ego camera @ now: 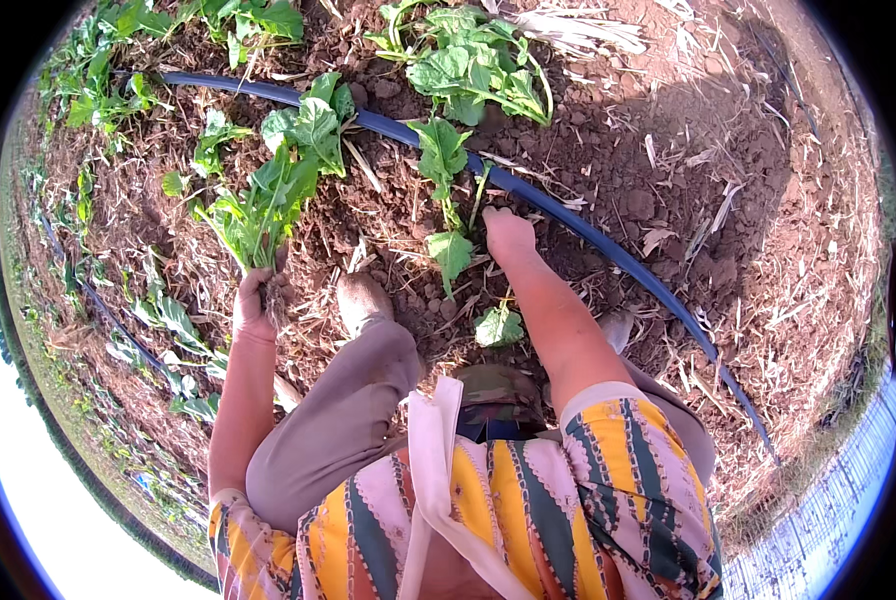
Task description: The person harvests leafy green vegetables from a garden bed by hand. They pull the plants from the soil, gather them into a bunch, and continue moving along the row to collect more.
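Note:
My left hand is closed around the stems of a bunch of leafy green plants, and soil-covered roots hang below the fist. My right hand reaches down to the soil beside a leafy plant, just below a dark drip irrigation hose. Its fingertips are at the base of a green stem; whether they grip it is hard to tell. A low green leaf grows near my right forearm.
Beyond the hose, a heap of leafy plants lies on the soil beside dry straw. More plants stand at upper left. A second hose runs along the left. My shoe rests on mulched ground between my hands.

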The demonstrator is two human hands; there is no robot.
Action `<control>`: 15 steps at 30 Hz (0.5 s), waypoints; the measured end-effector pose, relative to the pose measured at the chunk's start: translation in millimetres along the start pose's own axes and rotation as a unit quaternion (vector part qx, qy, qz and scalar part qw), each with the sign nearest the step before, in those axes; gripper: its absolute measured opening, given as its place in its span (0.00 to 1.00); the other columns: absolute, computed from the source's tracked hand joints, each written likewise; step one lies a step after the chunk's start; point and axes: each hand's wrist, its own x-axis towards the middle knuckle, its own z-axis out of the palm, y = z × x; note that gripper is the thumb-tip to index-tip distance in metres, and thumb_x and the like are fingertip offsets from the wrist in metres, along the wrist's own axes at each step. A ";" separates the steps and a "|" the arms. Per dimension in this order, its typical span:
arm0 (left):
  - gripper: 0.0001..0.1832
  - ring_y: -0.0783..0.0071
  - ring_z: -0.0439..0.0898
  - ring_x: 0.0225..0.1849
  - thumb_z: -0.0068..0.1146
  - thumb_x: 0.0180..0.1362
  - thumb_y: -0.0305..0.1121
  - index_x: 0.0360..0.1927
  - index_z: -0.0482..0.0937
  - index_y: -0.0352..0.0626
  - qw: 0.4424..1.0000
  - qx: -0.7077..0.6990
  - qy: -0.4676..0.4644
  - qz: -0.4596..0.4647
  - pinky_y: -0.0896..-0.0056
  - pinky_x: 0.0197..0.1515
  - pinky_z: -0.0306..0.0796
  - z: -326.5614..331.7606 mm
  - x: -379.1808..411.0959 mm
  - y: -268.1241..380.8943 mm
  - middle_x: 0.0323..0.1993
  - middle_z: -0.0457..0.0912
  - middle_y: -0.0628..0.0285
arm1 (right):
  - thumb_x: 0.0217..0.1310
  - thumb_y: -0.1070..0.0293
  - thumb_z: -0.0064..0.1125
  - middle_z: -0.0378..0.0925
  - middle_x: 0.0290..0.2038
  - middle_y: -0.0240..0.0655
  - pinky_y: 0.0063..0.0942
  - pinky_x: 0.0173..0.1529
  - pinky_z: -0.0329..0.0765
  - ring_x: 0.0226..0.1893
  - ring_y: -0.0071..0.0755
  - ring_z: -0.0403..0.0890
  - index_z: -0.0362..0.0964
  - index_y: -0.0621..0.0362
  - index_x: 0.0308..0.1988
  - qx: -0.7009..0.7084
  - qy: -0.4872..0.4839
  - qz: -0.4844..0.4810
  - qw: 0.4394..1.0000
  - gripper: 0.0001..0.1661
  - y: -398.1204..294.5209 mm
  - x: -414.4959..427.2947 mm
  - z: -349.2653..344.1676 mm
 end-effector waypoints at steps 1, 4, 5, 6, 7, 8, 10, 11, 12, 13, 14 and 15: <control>0.29 0.77 0.74 0.27 0.45 0.53 0.22 0.60 0.63 0.54 1.000 0.001 -0.002 0.006 0.72 0.31 0.74 3.1 0.7 0.8 0.48 0.75 0.59 | 0.55 0.72 0.44 0.74 0.32 0.45 0.40 0.36 0.77 0.33 0.46 0.80 0.69 0.56 0.38 -0.010 0.003 0.003 1.000 0.10 -2.4 0.8 1.5; 0.30 0.77 0.74 0.27 0.46 0.52 0.22 0.60 0.63 0.55 0.999 0.017 -0.036 0.008 0.73 0.31 0.74 18.7 3.2 -0.8 0.48 0.75 0.59 | 0.50 0.71 0.48 0.75 0.36 0.45 0.41 0.40 0.76 0.37 0.46 0.79 0.70 0.55 0.38 0.056 -0.031 -0.005 0.998 0.11 9.2 6.3 1.3; 0.31 0.77 0.75 0.27 0.48 0.51 0.22 0.61 0.62 0.53 0.999 0.016 -0.044 0.012 0.73 0.30 0.74 27.4 3.7 -2.7 0.48 0.75 0.57 | 0.49 0.71 0.49 0.75 0.38 0.45 0.40 0.41 0.75 0.38 0.46 0.79 0.70 0.55 0.38 0.078 -0.045 -0.022 0.996 0.12 21.9 5.8 2.4; 0.31 0.77 0.75 0.27 0.48 0.51 0.22 0.61 0.61 0.52 0.999 0.030 -0.043 0.013 0.74 0.30 0.75 38.2 4.5 -7.6 0.48 0.75 0.57 | 0.45 0.69 0.53 0.75 0.40 0.44 0.38 0.42 0.75 0.39 0.45 0.78 0.72 0.53 0.42 0.154 -0.064 -0.065 0.984 0.18 44.3 7.9 8.4; 0.31 0.77 0.76 0.27 0.49 0.51 0.23 0.61 0.61 0.51 0.998 0.042 -0.037 0.018 0.74 0.30 0.75 46.6 2.6 -12.2 0.48 0.75 0.56 | 0.44 0.67 0.56 0.76 0.41 0.45 0.35 0.42 0.76 0.37 0.43 0.79 0.71 0.52 0.47 0.232 -0.096 -0.052 0.967 0.25 51.1 6.1 -0.8; 0.31 0.75 0.77 0.28 0.50 0.51 0.22 0.61 0.60 0.45 0.998 0.041 -0.033 0.027 0.72 0.30 0.77 54.8 -5.0 -16.3 0.47 0.75 0.54 | 0.42 0.67 0.58 0.76 0.40 0.45 0.34 0.41 0.76 0.37 0.43 0.79 0.71 0.52 0.48 0.321 -0.158 0.036 0.933 0.27 40.7 -0.3 -32.7; 0.23 0.73 0.77 0.28 0.50 0.52 0.27 0.53 0.66 0.34 0.994 0.104 0.001 0.022 0.69 0.27 0.75 68.3 -6.5 -20.9 0.43 0.78 0.56 | 0.41 0.65 0.59 0.76 0.40 0.45 0.33 0.42 0.76 0.38 0.42 0.79 0.70 0.52 0.49 0.315 -0.191 0.101 0.924 0.29 39.5 -7.3 -88.0; 0.22 0.73 0.78 0.28 0.50 0.53 0.28 0.53 0.67 0.33 0.993 0.119 0.006 0.023 0.68 0.28 0.76 75.6 -6.2 -22.4 0.42 0.78 0.56 | 0.41 0.65 0.59 0.76 0.40 0.46 0.33 0.42 0.75 0.38 0.43 0.79 0.70 0.52 0.50 0.227 -0.166 0.076 0.956 0.30 52.5 -3.8 -102.8; 0.23 0.72 0.78 0.30 0.52 0.54 0.30 0.54 0.66 0.33 0.988 0.154 -0.021 0.027 0.69 0.29 0.76 83.2 -4.7 -22.3 0.43 0.78 0.55 | 0.42 0.62 0.59 0.77 0.39 0.44 0.34 0.43 0.75 0.38 0.43 0.79 0.70 0.52 0.50 0.119 -0.056 -0.022 0.991 0.30 58.6 -3.6 -115.1; 0.24 0.72 0.78 0.30 0.54 0.53 0.30 0.54 0.66 0.35 0.987 0.151 -0.045 0.001 0.71 0.31 0.76 92.5 -5.7 -22.4 0.44 0.78 0.54 | 0.42 0.60 0.57 0.78 0.37 0.43 0.35 0.43 0.74 0.37 0.45 0.79 0.72 0.53 0.48 0.104 -0.080 -0.017 0.991 0.27 66.0 -2.7 -130.1; 0.25 0.72 0.78 0.31 0.55 0.53 0.30 0.55 0.66 0.36 0.982 0.180 -0.061 0.020 0.72 0.32 0.75 105.1 -4.0 -23.7 0.43 0.78 0.54 | 0.42 0.61 0.57 0.78 0.36 0.42 0.35 0.44 0.74 0.38 0.45 0.78 0.73 0.54 0.46 0.134 -0.073 -0.034 0.988 0.25 72.2 -6.4 -144.0; 0.25 0.72 0.78 0.31 0.56 0.52 0.30 0.55 0.66 0.37 0.974 0.209 -0.073 0.041 0.72 0.34 0.75 118.8 -5.3 -25.6 0.43 0.78 0.54 | 0.43 0.61 0.57 0.78 0.35 0.42 0.35 0.44 0.73 0.38 0.45 0.78 0.74 0.55 0.44 0.164 -0.068 -0.055 0.983 0.24 71.5 -12.5 -161.1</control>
